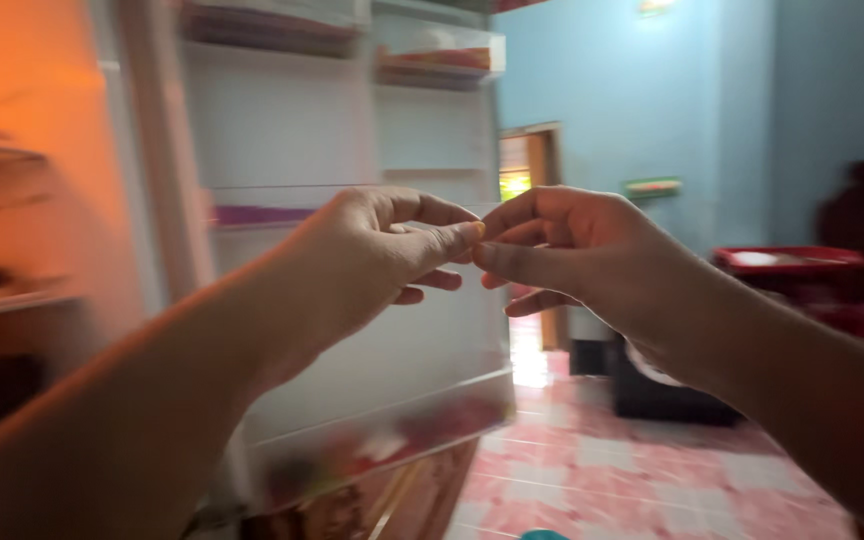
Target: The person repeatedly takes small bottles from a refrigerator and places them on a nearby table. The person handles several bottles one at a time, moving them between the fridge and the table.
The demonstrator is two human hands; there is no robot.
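My left hand (372,255) and my right hand (577,250) are raised in front of an open fridge door (352,130), fingertips meeting at the middle of the view. Both pinch at the same spot; whatever lies between the fingertips is too small and blurred to make out. Behind the hands, the door's clear shelves (422,60) hold blurred items, and the bottom door bin (382,440) holds several coloured things.
The fridge interior (12,250) glows orange at left, with shelves. At right, a blue wall (632,90), a doorway (527,160), a red tray (787,260) on a dark surface, and a pink-and-white tiled floor (632,470).
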